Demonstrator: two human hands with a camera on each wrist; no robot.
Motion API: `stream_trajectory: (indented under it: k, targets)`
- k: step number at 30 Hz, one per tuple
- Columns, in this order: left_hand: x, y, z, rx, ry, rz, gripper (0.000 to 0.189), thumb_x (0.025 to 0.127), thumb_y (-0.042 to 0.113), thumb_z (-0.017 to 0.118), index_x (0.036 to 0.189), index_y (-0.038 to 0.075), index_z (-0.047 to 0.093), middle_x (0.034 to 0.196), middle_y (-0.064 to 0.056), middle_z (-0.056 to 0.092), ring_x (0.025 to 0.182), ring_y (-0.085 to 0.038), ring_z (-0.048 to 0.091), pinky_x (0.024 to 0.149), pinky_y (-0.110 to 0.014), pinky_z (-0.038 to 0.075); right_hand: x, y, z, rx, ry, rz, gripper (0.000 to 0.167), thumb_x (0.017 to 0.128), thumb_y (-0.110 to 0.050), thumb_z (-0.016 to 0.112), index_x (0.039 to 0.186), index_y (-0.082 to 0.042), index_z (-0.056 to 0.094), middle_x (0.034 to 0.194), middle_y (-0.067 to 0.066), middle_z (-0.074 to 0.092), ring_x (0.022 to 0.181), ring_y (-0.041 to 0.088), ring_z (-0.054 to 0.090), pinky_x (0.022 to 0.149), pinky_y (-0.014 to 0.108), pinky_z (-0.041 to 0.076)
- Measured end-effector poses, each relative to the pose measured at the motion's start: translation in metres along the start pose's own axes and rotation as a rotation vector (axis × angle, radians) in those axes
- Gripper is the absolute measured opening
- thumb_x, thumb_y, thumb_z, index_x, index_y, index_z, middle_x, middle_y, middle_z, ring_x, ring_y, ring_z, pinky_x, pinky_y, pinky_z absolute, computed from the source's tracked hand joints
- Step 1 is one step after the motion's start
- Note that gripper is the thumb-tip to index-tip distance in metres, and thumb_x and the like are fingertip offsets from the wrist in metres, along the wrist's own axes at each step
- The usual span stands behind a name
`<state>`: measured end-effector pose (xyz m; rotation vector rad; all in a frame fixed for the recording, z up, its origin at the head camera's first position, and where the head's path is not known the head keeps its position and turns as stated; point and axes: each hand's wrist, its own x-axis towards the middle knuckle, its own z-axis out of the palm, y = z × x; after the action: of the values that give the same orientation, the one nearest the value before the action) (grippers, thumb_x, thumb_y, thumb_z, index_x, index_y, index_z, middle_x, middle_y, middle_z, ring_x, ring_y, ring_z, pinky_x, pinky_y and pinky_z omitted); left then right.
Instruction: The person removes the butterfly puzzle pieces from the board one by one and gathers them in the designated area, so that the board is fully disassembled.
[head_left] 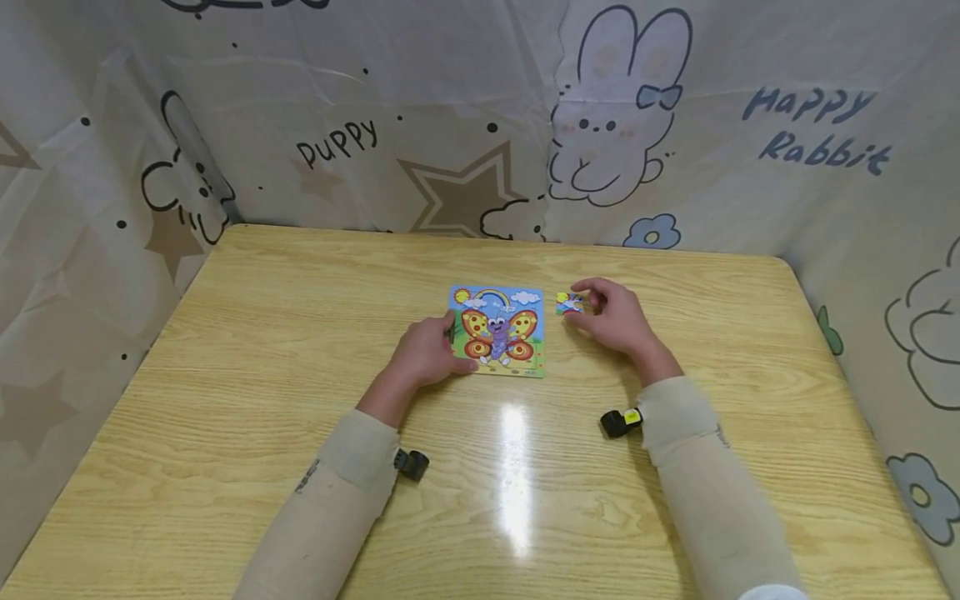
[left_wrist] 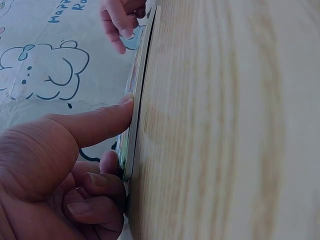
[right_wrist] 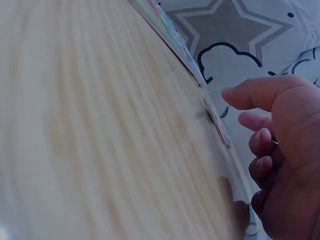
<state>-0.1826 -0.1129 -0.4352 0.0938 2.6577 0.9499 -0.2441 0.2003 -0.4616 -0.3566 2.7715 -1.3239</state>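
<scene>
A square butterfly puzzle board [head_left: 501, 333] lies on the table, showing a rainbow, a sun and clouds. My left hand [head_left: 429, 350] grips its lower left corner, the thumb along the near edge and the fingers at the left side. In the left wrist view, the thumb [left_wrist: 107, 120] presses the board's edge [left_wrist: 142, 75] and the other fingers are curled. To the right of the board lies a small colourful puzzle piece [head_left: 569, 304]. My right hand [head_left: 617, 317] is beside it, thumb and forefinger spread around it; the right wrist view shows a gap between fingertips and piece [right_wrist: 217, 122].
The wooden table [head_left: 300, 467] ends at the back and sides against a printed cloth [head_left: 450, 100] with rabbits and stars. Small black cameras [head_left: 621, 422] sit at both wrists, close over the tabletop.
</scene>
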Motion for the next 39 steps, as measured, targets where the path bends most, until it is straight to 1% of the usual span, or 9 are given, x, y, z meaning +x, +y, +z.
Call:
stream_trajectory:
  k: [7, 11, 15, 20, 22, 25, 30, 36, 39]
  targets:
    - [0.001, -0.002, 0.001, -0.002, -0.001, -0.001, 0.099, 0.077, 0.032, 0.089, 0.153, -0.002, 0.035, 0.090, -0.011, 0.059, 0.090, -0.027, 0.053, 0.086, -0.040, 0.043, -0.001, -0.014, 0.012, 0.037, 0.038, -0.050, 0.043, 0.084, -0.014, 0.081, 0.121, -0.001, 0.065, 0.079, 0.010, 0.047, 0.074, 0.025, 0.043, 0.073, 0.039, 0.037]
    - [0.001, -0.002, 0.001, 0.000, 0.004, 0.007, 0.098, 0.077, 0.032, 0.089, 0.153, -0.002, 0.036, 0.106, -0.016, 0.063, 0.100, -0.028, 0.053, 0.095, -0.042, 0.042, 0.000, -0.020, 0.020, 0.059, 0.026, -0.064, 0.044, 0.084, -0.015, 0.082, 0.122, -0.001, 0.065, 0.078, 0.010, 0.046, 0.071, 0.024, 0.043, 0.073, 0.038, 0.038]
    - [0.001, -0.003, 0.001, 0.008, 0.008, 0.015, 0.098, 0.077, 0.033, 0.089, 0.152, -0.002, 0.036, 0.124, -0.020, 0.062, 0.110, -0.029, 0.054, 0.101, -0.043, 0.041, 0.002, -0.026, 0.028, 0.064, 0.007, -0.070, 0.046, 0.083, -0.016, 0.083, 0.123, -0.004, 0.065, 0.077, 0.009, 0.046, 0.070, 0.023, 0.042, 0.070, 0.038, 0.038]
    - [0.002, -0.004, 0.001, 0.022, 0.008, 0.024, 0.099, 0.077, 0.034, 0.089, 0.153, -0.002, 0.036, 0.134, -0.021, 0.057, 0.119, -0.030, 0.053, 0.104, -0.043, 0.039, 0.005, -0.036, 0.038, 0.061, -0.012, -0.079, 0.048, 0.083, -0.019, 0.083, 0.124, -0.005, 0.065, 0.075, 0.007, 0.043, 0.067, 0.022, 0.040, 0.067, 0.037, 0.036]
    - [0.003, -0.004, 0.001, 0.028, 0.008, 0.028, 0.099, 0.077, 0.034, 0.089, 0.153, -0.002, 0.036, 0.131, -0.021, 0.059, 0.118, -0.030, 0.053, 0.103, -0.043, 0.039, 0.006, -0.040, 0.041, 0.067, -0.017, -0.078, 0.048, 0.082, -0.019, 0.083, 0.124, -0.004, 0.065, 0.074, 0.007, 0.042, 0.066, 0.022, 0.039, 0.066, 0.036, 0.035]
    - [0.003, -0.004, 0.001, 0.033, 0.005, 0.033, 0.099, 0.077, 0.034, 0.088, 0.152, -0.002, 0.036, 0.116, -0.018, 0.064, 0.109, -0.030, 0.055, 0.100, -0.043, 0.041, 0.007, -0.044, 0.046, 0.068, -0.024, -0.080, 0.049, 0.082, -0.019, 0.083, 0.125, -0.003, 0.064, 0.073, 0.007, 0.043, 0.066, 0.021, 0.039, 0.065, 0.035, 0.034]
    - [0.003, -0.004, 0.000, 0.036, 0.004, 0.038, 0.099, 0.076, 0.035, 0.089, 0.152, -0.003, 0.037, 0.096, -0.012, 0.062, 0.097, -0.028, 0.055, 0.093, -0.042, 0.043, 0.011, -0.055, 0.056, 0.069, -0.041, -0.077, 0.055, 0.079, -0.020, 0.086, 0.127, -0.004, 0.063, 0.076, 0.007, 0.045, 0.068, 0.021, 0.041, 0.068, 0.035, 0.036]
    - [0.003, -0.003, 0.000, 0.023, -0.005, 0.028, 0.099, 0.077, 0.035, 0.088, 0.152, -0.003, 0.036, 0.086, -0.010, 0.059, 0.086, -0.026, 0.055, 0.082, -0.039, 0.044, 0.016, -0.066, 0.066, 0.071, -0.068, -0.046, 0.061, 0.077, -0.025, 0.088, 0.129, -0.006, 0.062, 0.074, 0.006, 0.044, 0.066, 0.020, 0.041, 0.065, 0.035, 0.037]
    - [0.004, -0.003, 0.000, 0.017, -0.009, 0.022, 0.099, 0.077, 0.035, 0.088, 0.152, -0.003, 0.036, 0.085, -0.009, 0.058, 0.086, -0.026, 0.054, 0.082, -0.039, 0.044, 0.018, -0.068, 0.069, 0.061, -0.074, -0.020, 0.062, 0.077, -0.027, 0.089, 0.129, -0.007, 0.062, 0.076, 0.006, 0.045, 0.066, 0.020, 0.042, 0.063, 0.035, 0.037]
